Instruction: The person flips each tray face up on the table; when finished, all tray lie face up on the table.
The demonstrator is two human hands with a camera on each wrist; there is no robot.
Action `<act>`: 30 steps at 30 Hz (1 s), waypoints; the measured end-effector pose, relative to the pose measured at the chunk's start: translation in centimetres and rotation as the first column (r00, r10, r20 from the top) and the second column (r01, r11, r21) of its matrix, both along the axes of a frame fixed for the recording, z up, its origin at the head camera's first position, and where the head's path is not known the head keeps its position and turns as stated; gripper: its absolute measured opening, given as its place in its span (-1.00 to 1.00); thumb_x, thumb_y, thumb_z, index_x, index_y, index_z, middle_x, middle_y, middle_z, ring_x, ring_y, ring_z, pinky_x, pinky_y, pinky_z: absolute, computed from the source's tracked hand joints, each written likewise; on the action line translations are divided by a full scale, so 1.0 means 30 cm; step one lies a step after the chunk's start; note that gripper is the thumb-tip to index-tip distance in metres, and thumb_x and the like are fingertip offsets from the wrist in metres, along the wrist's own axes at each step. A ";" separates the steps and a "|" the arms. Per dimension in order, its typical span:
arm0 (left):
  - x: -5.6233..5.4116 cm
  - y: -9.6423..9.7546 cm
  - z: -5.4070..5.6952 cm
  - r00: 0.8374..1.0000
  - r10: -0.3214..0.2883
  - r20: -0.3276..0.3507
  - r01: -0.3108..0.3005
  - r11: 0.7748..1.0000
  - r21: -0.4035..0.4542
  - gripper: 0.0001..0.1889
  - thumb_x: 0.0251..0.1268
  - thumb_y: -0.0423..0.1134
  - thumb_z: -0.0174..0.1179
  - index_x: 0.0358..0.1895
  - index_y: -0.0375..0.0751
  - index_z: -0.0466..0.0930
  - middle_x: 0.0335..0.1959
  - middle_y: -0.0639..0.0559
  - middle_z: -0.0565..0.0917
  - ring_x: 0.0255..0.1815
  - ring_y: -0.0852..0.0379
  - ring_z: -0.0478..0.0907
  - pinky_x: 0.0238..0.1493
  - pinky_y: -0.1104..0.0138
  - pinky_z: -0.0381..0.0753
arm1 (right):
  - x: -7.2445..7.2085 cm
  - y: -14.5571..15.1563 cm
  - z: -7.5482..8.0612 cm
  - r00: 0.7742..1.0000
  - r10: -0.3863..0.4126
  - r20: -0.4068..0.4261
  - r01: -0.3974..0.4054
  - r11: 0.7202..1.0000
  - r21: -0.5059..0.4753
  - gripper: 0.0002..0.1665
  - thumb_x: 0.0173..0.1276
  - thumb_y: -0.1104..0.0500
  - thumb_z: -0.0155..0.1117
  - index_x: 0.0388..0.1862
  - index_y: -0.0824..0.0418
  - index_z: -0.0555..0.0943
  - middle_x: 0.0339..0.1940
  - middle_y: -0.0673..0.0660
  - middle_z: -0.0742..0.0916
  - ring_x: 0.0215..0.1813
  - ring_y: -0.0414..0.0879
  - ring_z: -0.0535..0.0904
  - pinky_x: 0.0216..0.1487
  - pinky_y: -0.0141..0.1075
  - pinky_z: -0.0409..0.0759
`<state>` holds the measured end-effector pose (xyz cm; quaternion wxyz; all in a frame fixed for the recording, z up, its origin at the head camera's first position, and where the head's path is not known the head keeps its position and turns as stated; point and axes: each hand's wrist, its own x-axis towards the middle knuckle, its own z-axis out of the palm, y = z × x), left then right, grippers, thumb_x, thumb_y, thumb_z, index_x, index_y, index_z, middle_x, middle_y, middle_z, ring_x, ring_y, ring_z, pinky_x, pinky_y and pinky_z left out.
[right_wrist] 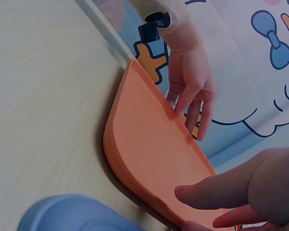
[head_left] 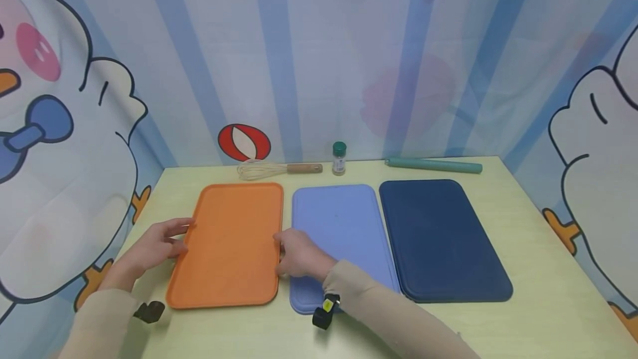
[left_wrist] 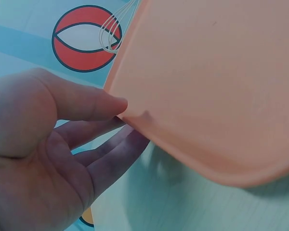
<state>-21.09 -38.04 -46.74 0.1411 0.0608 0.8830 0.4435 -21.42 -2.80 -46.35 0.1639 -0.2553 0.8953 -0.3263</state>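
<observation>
Orange tray, at the left of the desk, with its long sides running front to back. Left hand: at the tray's left edge, thumb above and fingers below, pinching the rim. Right hand: at the opposite edge, fingers clamped on the rim. Rightward: light-blue tray, then navy tray. Along the rear, from left: whisk, green-capped jar, green rod.

Orange tray looks smooth, matt plastic; whisk w/ wood-look hndl.
</observation>
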 end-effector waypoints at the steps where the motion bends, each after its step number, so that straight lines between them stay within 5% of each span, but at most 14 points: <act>1: -0.001 -0.001 0.000 1.000 -0.001 0.002 0.001 1.000 0.002 -0.31 0.43 -0.54 0.12 0.59 -0.51 0.16 0.50 -0.59 0.30 0.33 -0.44 0.54 0.05 0.11 0.78 | -0.001 0.000 0.000 1.000 -0.002 0.001 0.002 1.000 -0.005 -0.60 0.02 0.37 0.67 -0.25 0.32 0.60 -0.48 -0.02 0.48 -0.40 -0.15 0.34 -0.42 -0.36 0.33; 5: -0.005 -0.004 0.002 1.000 -0.007 0.010 0.007 1.000 0.010 -0.31 0.44 -0.54 0.13 0.59 -0.52 0.15 0.50 -0.60 0.30 0.33 -0.43 0.55 0.06 0.11 0.77 | -0.002 0.002 -0.001 1.000 -0.008 0.009 0.008 1.000 0.000 -0.57 0.03 0.35 0.67 -0.17 0.31 0.62 -0.39 0.03 0.57 -0.34 -0.13 0.41 -0.35 -0.35 0.42; 12: -0.008 -0.004 0.008 0.999 -0.017 0.029 0.016 1.000 0.016 -0.33 0.47 -0.51 0.12 0.59 -0.52 0.15 0.50 -0.59 0.31 0.37 -0.43 0.52 0.08 0.10 0.77 | 0.005 0.008 0.003 0.997 -0.046 0.058 0.045 0.999 0.014 -0.08 0.11 0.29 0.66 0.47 0.34 0.50 0.25 0.20 0.71 0.20 -0.04 0.62 0.24 -0.24 0.62; 23: -0.001 0.010 0.019 0.999 0.011 0.042 -0.012 1.000 0.007 -0.33 0.54 -0.40 0.16 0.60 -0.50 0.14 0.50 -0.60 0.29 0.39 -0.46 0.48 0.11 0.05 0.75 | 0.008 0.016 0.005 0.995 -0.046 0.094 0.047 0.999 -0.007 -0.05 0.18 0.25 0.63 0.53 0.33 0.44 0.38 0.21 0.66 0.37 0.04 0.60 0.37 -0.21 0.57; 30: 0.002 0.050 0.044 0.997 0.067 -0.039 -0.071 0.989 -0.129 -0.27 0.58 -0.21 0.21 0.62 -0.43 0.12 0.53 -0.61 0.22 0.45 -0.60 0.30 0.31 -0.26 0.53 | 0.014 0.040 0.012 0.989 -0.041 0.141 0.050 0.997 -0.060 -0.09 0.26 0.19 0.61 0.55 0.27 0.43 0.44 0.18 0.63 0.34 0.05 0.63 0.35 -0.15 0.59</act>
